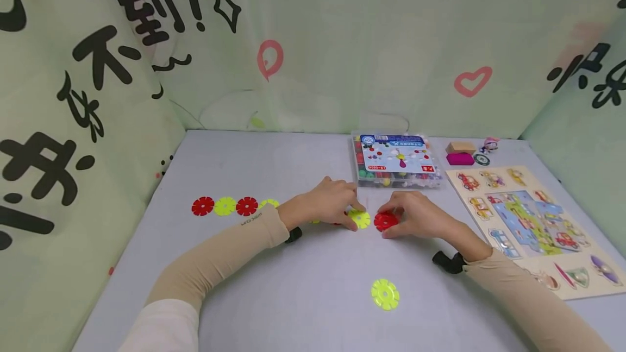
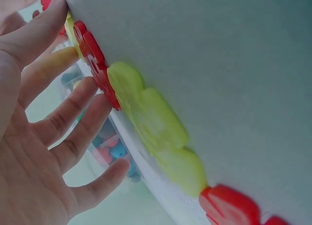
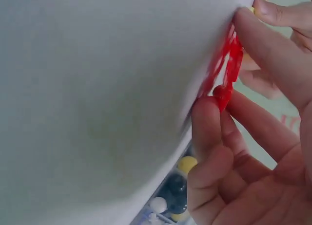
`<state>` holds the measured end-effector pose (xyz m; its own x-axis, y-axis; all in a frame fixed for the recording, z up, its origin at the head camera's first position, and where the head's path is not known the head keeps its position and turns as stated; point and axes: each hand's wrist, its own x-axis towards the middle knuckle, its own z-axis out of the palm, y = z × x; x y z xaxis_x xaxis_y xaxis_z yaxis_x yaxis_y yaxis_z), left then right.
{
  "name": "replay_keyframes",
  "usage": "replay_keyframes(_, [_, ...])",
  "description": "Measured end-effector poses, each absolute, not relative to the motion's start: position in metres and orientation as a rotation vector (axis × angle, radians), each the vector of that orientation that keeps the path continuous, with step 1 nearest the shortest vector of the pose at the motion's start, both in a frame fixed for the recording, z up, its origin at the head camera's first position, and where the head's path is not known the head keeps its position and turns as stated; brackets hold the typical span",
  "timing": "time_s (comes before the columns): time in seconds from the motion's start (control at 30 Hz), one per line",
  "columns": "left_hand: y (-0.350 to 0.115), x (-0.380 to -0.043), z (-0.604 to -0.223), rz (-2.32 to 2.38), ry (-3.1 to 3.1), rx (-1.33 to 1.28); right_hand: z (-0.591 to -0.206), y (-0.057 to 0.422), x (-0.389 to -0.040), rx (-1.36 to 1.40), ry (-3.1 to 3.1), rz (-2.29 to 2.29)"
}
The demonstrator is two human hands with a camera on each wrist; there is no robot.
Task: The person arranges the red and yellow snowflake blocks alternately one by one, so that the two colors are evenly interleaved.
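Note:
A row of notched plastic discs, red (image 1: 246, 206) and yellow (image 1: 225, 206) by turns, runs across the table, its middle part hidden behind my left arm. With thumb and forefinger my left hand (image 1: 326, 202) holds the yellow disc (image 1: 362, 219) at the row's right end by its edges. The other left fingers spread along the row in the left wrist view. My right hand (image 1: 421, 215) pinches a red disc (image 1: 385, 221) by its rim, just right of that yellow one. In the right wrist view this red disc (image 3: 228, 69) tilts up from the tabletop.
One loose yellow disc (image 1: 385, 294) lies nearer the front. Behind the hands stands a clear box of beads (image 1: 398, 161). A wooden picture puzzle board (image 1: 467, 221) is at the right, with small blocks (image 1: 460, 159) and a figurine (image 1: 489, 145) beyond it.

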<state>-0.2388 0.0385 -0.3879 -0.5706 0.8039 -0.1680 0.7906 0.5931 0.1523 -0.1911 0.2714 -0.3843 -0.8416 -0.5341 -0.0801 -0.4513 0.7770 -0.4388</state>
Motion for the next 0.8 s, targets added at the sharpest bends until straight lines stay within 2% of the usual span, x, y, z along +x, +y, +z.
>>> replay_keyframes(0.57, [0.04, -0.237, -0.387, 0.075, 2.608, 1.318, -0.389, 0.263, -0.192, -0.791, 2.798, -0.588])
replay_keyframes(0.8, [0.039, -0.237, -0.388, 0.103, 2.614, 1.303, -0.386, 0.266, -0.179, -0.682, 2.836, -0.581])
